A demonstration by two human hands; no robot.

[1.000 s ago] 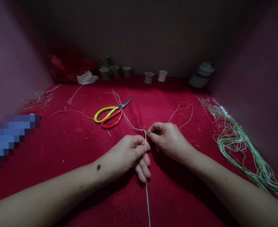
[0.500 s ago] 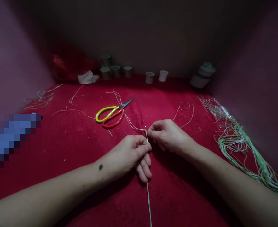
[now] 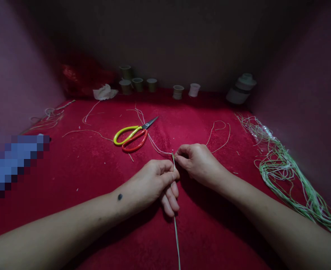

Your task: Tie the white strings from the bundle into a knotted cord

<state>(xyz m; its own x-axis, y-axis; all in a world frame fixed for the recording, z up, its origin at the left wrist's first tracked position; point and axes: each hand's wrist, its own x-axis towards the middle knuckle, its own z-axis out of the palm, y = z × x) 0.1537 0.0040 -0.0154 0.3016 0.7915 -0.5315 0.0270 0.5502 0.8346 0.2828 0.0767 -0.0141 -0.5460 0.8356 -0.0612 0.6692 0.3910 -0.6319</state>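
Note:
My left hand is closed, pinching thin pale cords between thumb and forefinger. These run down from it toward the near edge of the view. Just above, the cords meet at a small pin standing in the red cloth. My right hand is closed too, its thumb and forefinger tips at the cords beside the pin; what they grip there is too small to be sure of. Two light strands stretch from the pin up to the left, passing under the scissors, which have one yellow and one red handle.
A red cloth covers the surface. Green and white cords lie bundled at the right. Several thread spools and a white bottle stand at the back. Crumpled white tissue sits back left, and a pixelated blue patch lies left.
The right hand has shifted slightly left, its fingertips closer to the pin. My left hand keeps its pinch on the cords, almost unmoved. The scissors and spools have not moved.

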